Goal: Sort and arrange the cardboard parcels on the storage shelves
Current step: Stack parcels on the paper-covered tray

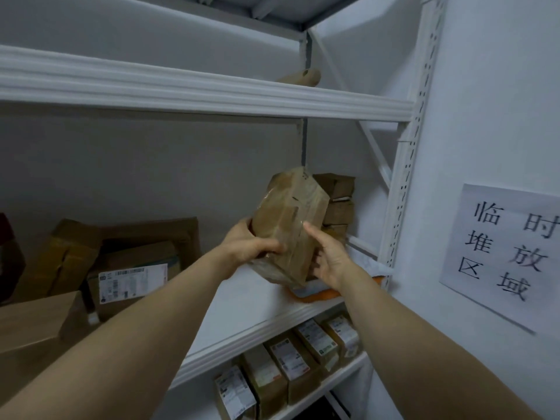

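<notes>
1. Both hands are holding a taped brown parcel [291, 219] at a tilt over the right end of the middle shelf [257, 307]. Its lower corner is hanging just above the board, and whether it is touching cannot be told.
2. The left hand [251, 244] is gripping the parcel's lower left edge, with fingers curling round it and the thumb lying across the front face.
3. The right hand [328, 259] is gripping the right side, the thumb stretching up the front face. Its fingers are wrapping behind and are mostly hidden.
4. White board is showing between the parcel and the left heap [121, 268], giving open room there. The shelf's front lip is running diagonally under both forearms.
5. A corner stack [338, 198] of parcels is sitting just behind and right of the held parcel, near the perforated post [406, 177], and is partly covered by it.
6. The upper shelf beam [212, 89] is passing well above the parcel's top.
7. The left heap is being cut off by the frame edge. One box is showing a white label too blurred to read.
8. An orange-edged flat thing [321, 294] is lying under the parcel and right wrist, mostly hidden.
9. A lower row [297, 368] of labelled parcels is standing on the shelf below, their print unreadable.
10. A paper sign [509, 253] is hanging on the right wall, its right edge cut off.
</notes>
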{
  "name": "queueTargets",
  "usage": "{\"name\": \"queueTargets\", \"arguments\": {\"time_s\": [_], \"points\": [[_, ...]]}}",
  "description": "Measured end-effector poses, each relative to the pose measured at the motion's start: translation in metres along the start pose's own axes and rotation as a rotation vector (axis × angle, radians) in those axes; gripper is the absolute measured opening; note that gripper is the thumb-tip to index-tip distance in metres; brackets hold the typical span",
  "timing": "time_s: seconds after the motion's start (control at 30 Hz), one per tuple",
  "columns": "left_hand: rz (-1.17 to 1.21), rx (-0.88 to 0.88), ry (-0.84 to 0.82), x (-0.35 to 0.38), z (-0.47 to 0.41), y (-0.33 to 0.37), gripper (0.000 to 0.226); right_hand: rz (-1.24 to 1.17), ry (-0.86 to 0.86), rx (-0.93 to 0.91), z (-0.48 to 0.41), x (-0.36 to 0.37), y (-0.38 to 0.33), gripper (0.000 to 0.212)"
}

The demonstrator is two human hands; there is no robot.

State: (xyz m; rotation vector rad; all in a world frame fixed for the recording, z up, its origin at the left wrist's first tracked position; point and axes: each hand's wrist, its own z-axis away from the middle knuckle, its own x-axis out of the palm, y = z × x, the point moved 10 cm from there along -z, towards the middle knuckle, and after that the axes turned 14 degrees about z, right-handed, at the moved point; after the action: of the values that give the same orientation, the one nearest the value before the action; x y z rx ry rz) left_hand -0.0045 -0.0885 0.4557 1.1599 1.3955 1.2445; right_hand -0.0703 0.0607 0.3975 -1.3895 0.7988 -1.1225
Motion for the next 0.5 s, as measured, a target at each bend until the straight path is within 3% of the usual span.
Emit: {"name": "queueTargets", "arguments": {"time_s": [0.1, 0.23, 0.4, 0.5], "points": [[-0.051, 0.055, -0.056, 0.04, -0.006, 0.012, 0.081, -0.016, 0.081, -0.064, 0.004, -0.034, -0.013, 0.035], [-0.166, 0.116, -0.03, 0.074, -0.016, 0.02, 0.098, -0.026, 0.139, -0.064, 0.01, -0.07, -0.015, 0.073], [-0.372, 0.176, -0.056, 0.105, -0.021, 0.015, 0.109, -0.044, 0.126, -0.046, 0.017, -0.093, -0.015, 0.066], [-0.38, 0.187, -0.089, 0.127, -0.016, 0.007, 0.115, -0.03, 0.129, 0.01, 0.02, -0.103, 0.002, 0.105]]}}
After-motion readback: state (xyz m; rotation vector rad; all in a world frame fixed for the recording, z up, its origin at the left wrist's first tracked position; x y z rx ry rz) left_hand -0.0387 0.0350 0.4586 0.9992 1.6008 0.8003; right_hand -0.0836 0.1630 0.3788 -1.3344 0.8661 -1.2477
